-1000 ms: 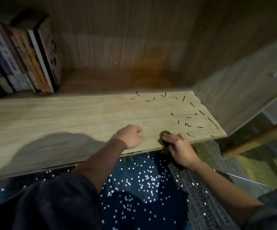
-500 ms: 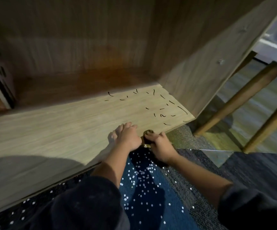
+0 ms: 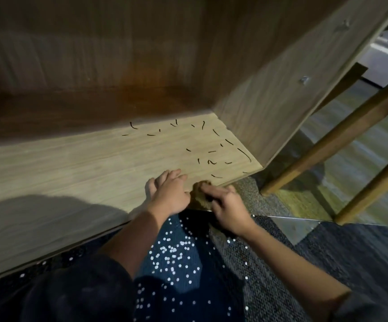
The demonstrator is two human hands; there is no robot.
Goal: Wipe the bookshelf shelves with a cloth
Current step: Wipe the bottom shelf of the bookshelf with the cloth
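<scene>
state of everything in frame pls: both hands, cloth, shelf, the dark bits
Light wooden shelf board: right end littered, not yet wiped.
Thin dark strands: loose, scattered over that right end.
Small brown cloth wad: bunched at the board's front edge, partly hidden.
Left hand: fingers straight, flat on the board.
Right hand: fingers curled, gripping the cloth wad.

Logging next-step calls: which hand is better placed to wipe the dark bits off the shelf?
Right. The right hand grips the cloth at the shelf edge, nearest the bits; the left hand lies flat, holding nothing.
</scene>
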